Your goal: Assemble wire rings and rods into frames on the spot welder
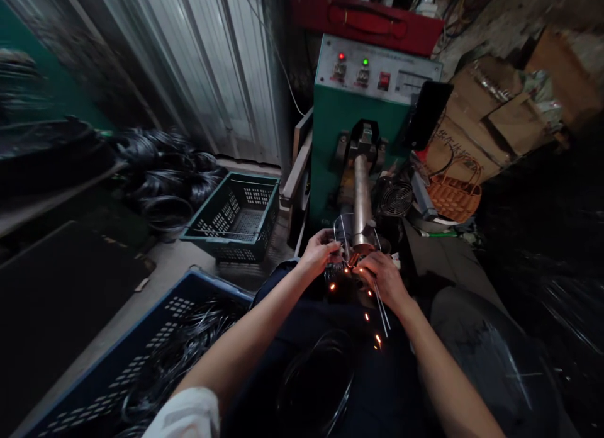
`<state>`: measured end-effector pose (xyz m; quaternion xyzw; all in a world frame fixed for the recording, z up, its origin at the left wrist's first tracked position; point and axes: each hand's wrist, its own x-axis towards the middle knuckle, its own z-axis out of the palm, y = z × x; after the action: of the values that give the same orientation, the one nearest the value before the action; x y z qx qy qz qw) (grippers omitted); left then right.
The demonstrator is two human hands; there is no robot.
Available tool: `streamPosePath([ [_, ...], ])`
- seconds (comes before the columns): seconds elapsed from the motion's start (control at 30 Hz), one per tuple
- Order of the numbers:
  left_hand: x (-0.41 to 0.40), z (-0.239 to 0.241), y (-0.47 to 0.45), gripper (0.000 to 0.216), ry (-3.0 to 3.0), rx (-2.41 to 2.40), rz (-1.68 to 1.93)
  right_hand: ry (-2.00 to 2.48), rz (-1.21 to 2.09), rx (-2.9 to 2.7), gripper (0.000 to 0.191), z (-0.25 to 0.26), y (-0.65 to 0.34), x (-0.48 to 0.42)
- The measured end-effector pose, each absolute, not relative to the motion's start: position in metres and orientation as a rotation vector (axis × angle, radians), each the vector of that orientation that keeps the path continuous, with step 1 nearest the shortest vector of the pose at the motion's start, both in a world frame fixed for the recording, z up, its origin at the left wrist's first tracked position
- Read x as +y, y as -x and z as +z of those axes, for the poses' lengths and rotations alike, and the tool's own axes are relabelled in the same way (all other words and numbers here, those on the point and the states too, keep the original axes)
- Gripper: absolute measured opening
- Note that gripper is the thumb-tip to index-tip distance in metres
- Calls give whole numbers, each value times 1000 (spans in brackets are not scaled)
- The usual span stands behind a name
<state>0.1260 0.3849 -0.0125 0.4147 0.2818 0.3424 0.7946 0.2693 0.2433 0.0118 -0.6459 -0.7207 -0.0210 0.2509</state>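
Left hand (319, 249): closed on a bent, thin, silvery metal wire (381, 306). Right hand (385, 277): closed around wire beneath the grey cylindrical metal arm (362, 199) of a green box-shaped machine (325, 155). Orange glowing sparks (333, 287) scatter below. Step judged: welding the wire. Next move appears to call for steady alignment, fingers clear of contact.

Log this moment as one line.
left hand: on wire | right hand: on wire, near metal rod's lower end | sparks: below metal rod | red lamp: lit | green lamp: lit
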Motion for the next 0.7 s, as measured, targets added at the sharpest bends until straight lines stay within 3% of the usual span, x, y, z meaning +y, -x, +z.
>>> streamPosePath([
  [0.3,362,0,-103,42,-930,578,662,1798,-112,-2038,18,12,-237,209],
  [0.5,326,-14,-79,38,-1046,628,576,1670,224,-1912,16,28,-201,166],
  [0.7,304,-24,-52,37,-1064,636,572,1685,634,-1236,23,35,-197,127],
])
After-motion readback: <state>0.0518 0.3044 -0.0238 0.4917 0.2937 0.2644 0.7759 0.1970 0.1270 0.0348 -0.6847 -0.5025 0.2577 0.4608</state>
